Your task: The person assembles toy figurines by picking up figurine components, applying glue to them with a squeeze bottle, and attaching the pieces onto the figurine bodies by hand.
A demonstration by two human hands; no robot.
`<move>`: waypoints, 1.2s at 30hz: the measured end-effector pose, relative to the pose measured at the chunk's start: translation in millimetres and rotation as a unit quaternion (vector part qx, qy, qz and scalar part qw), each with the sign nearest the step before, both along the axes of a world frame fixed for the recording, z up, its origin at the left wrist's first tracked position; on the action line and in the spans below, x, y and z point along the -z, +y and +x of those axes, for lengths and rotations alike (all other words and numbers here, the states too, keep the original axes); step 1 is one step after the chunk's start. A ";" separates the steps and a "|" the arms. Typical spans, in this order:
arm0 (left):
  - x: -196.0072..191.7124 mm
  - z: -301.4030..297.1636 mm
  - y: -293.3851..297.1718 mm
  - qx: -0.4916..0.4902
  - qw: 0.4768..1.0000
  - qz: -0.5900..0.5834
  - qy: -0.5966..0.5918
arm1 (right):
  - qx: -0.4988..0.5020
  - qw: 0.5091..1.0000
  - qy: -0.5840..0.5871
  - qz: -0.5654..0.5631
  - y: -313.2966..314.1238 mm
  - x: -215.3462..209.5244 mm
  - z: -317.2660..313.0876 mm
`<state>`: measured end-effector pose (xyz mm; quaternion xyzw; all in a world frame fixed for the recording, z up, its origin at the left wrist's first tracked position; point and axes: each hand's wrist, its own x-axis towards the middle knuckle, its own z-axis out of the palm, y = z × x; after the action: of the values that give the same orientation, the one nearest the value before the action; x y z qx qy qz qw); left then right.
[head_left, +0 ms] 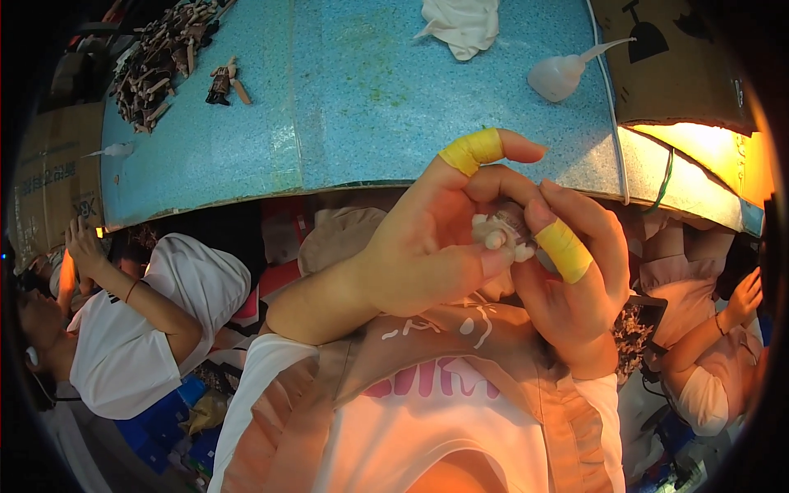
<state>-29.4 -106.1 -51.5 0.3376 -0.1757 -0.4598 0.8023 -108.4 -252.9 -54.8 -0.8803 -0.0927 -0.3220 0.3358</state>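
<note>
Close in front of my chest, above the near edge of the table, both hands meet around a small cream-coloured figurine (500, 232) with a brownish part at its top. My left hand (419, 246) pinches it from the left with thumb and bent fingers, while the index finger, wrapped in yellow tape, stretches out above. My right hand (579, 296) closes on it from the other side; yellow tape is wrapped around one of its digits too. Fingers cover part of the figurine, so its details are hard to make out.
On the blue table (329, 107) lie a pile of small brown figures (156, 70), one separate figure (222, 84), a white cloth (466, 26) and a white squeeze bottle (559, 76) with a long nozzle. Cardboard boxes (674, 70) flank the table. Co-workers sit left (148, 329) and right (699, 353).
</note>
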 end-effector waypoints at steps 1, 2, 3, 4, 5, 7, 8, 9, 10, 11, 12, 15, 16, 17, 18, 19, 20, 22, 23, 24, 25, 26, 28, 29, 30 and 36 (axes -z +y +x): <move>-0.7 0.3 1.6 -0.007 1.000 0.003 -0.003 | -0.009 1.000 0.002 -0.002 0.0 0.1 1.3; -2.2 0.9 3.8 -0.015 1.000 0.007 -0.007 | -0.020 1.000 0.002 -0.003 0.5 -0.1 3.3; -2.3 0.0 5.1 -0.031 0.999 0.008 -0.014 | -0.013 0.999 0.008 0.046 1.8 0.0 2.4; -0.9 1.5 5.6 -0.050 0.998 0.020 -0.018 | -0.007 0.995 0.011 0.095 3.3 1.8 2.1; 0.0 3.5 6.5 -0.072 0.997 0.032 -0.024 | -0.042 0.989 0.008 0.145 -9.7 14.2 0.9; 4.5 12.8 11.7 -0.074 0.996 0.043 -0.025 | 0.047 0.980 -0.010 0.195 -16.0 20.7 11.4; 5.5 17.3 17.3 -0.060 0.997 0.047 -0.009 | 0.064 0.983 0.006 0.171 -20.7 15.9 19.3; 6.7 21.1 23.8 -0.067 0.995 0.066 -0.033 | 0.095 0.985 0.023 0.143 -21.8 12.3 27.6; 6.7 26.9 30.8 -0.081 0.993 0.070 -0.048 | 0.129 0.984 0.038 0.112 -24.7 9.2 35.3; 6.3 34.7 37.7 -0.086 0.990 0.104 -0.049 | 0.116 0.986 0.024 0.118 -28.5 10.2 43.8; 4.8 42.8 42.3 -0.091 0.985 0.136 -0.050 | 0.125 0.987 0.039 0.094 -33.1 14.8 53.3; -4.7 84.9 56.3 -0.126 0.963 0.236 -0.010 | 0.138 0.990 0.012 0.028 -36.1 23.6 73.8; -8.1 106.3 61.5 -0.108 0.950 0.291 0.023 | 0.144 0.989 -0.014 -0.016 -36.5 23.9 81.3; -11.6 127.4 65.1 -0.127 0.942 0.310 0.023 | 0.145 0.989 -0.031 -0.016 -36.4 25.2 85.6; -18.2 149.0 67.9 -0.145 0.933 0.330 0.025 | 0.151 0.988 0.031 -0.019 -36.6 25.4 82.3; -27.2 176.7 73.3 -0.189 0.928 0.317 -0.045 | 0.155 0.983 0.094 -0.021 -35.2 25.7 79.7; -39.4 206.5 81.6 -0.237 0.915 0.307 -0.106 | 0.147 0.985 0.088 -0.019 -34.0 24.4 83.1; -80.6 252.6 91.8 -0.359 0.907 0.126 -0.182 | 0.155 0.982 0.100 -0.025 -31.9 24.8 81.1; -92.6 258.3 94.0 -0.413 0.878 0.126 -0.208 | 0.158 0.982 0.098 -0.025 -31.0 24.0 79.6; -99.8 261.4 97.1 -0.465 0.845 0.125 -0.234 | 0.149 0.983 0.109 0.014 -29.6 23.5 78.7; -93.3 266.5 103.6 -0.455 0.836 0.189 -0.241 | 0.140 0.982 0.118 0.052 -29.9 22.8 79.2; -78.2 263.4 112.8 -0.431 0.791 0.320 -0.294 | 0.140 0.982 0.115 0.051 -30.2 25.4 79.4; -51.1 242.3 119.9 -0.294 0.601 0.608 -0.428 | 0.109 0.987 0.051 0.109 -32.0 35.3 81.6; -45.8 225.8 124.1 -0.206 0.497 0.678 -0.501 | 0.111 0.986 0.053 0.110 -33.3 36.5 82.2; -20.9 207.6 134.3 -0.226 0.344 0.722 -0.556 | 0.098 0.986 0.050 0.129 -32.3 37.6 82.9; 4.9 135.6 128.5 -0.261 0.489 0.638 -0.534 | 0.059 0.962 0.019 0.267 -33.3 36.2 68.7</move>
<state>106.2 22.4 -56.5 0.9687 -0.1326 0.0524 0.2034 -39.7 -286.2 -91.0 -0.7684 0.0554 -0.3379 0.5407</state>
